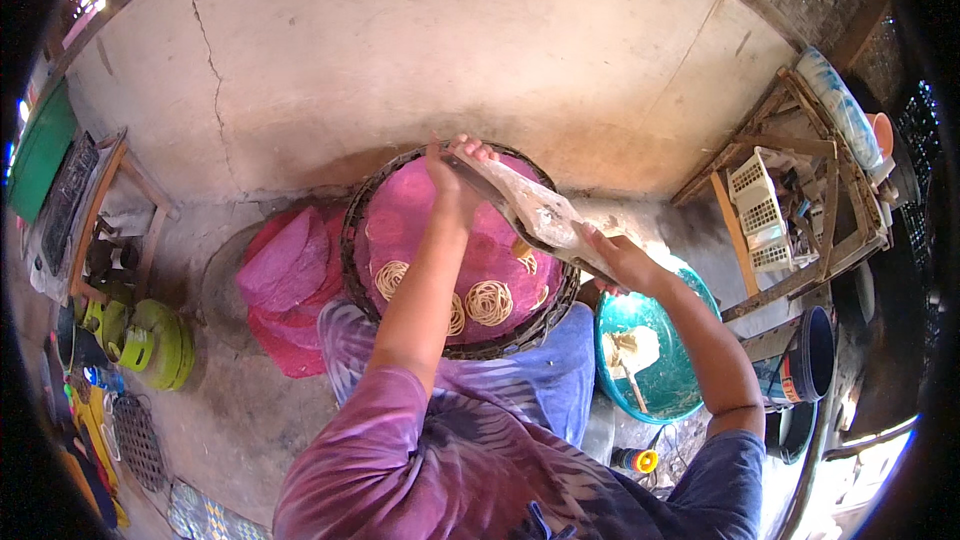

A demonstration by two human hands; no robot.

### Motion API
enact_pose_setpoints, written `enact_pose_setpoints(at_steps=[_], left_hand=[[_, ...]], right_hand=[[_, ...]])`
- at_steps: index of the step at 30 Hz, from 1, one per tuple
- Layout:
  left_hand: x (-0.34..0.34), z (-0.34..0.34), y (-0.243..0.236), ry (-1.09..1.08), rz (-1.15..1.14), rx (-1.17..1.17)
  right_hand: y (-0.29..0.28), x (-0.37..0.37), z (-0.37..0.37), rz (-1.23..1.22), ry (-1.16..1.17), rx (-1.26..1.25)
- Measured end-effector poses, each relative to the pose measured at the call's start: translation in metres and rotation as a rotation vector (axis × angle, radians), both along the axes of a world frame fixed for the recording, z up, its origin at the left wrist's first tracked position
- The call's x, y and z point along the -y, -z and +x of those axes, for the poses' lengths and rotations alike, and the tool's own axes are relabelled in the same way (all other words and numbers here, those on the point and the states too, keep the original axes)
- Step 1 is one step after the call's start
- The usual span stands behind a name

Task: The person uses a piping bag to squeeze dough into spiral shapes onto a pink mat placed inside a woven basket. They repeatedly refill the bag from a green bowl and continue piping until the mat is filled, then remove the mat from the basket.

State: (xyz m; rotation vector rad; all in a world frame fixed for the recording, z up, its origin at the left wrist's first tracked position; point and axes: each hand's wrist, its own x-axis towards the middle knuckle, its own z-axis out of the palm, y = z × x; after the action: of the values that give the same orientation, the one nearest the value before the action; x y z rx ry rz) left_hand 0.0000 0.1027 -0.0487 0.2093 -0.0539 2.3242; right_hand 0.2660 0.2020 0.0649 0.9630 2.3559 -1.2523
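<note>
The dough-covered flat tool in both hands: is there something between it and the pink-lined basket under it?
Nothing visible. The flat tool, held by the left hand and right hand, hangs above the basket, with only noodle coils lying below.

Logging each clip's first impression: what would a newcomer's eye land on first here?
The round woven basket at centre, lined with bright pink cloth and holding pale noodle coils. Above it, the left hand and right hand hold a dough-smeared flat tool between them. A teal basin sits lower right, a lime-green gas cylinder far left.
</note>
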Motion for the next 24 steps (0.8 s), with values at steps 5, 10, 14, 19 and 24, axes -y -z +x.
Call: enact_pose_setpoints(at_steps=[5,10,14,19,24], left_hand=[[0.000,0.015,-0.011,0.010,-0.062,0.065],[0.000,0.014,-0.031,-0.062,-0.118,0.023],[0.010,0.013,-0.031,-0.059,-0.230,0.073],[-0.010,0.033,0.000,0.049,-0.028,0.050],[-0.022,0.017,0.028,0.108,0.139,-0.009]], right_hand=[[-0.012,-0.005,0.012,0.054,-0.006,0.058],[-0.006,0.000,0.006,0.050,0.050,-0.062],[-0.001,0.007,0.013,-0.027,0.061,0.000],[-0.001,-0.010,0.037,0.075,0.003,-0.003],[0.037,-0.034,0.036,-0.714,0.137,-0.288]])
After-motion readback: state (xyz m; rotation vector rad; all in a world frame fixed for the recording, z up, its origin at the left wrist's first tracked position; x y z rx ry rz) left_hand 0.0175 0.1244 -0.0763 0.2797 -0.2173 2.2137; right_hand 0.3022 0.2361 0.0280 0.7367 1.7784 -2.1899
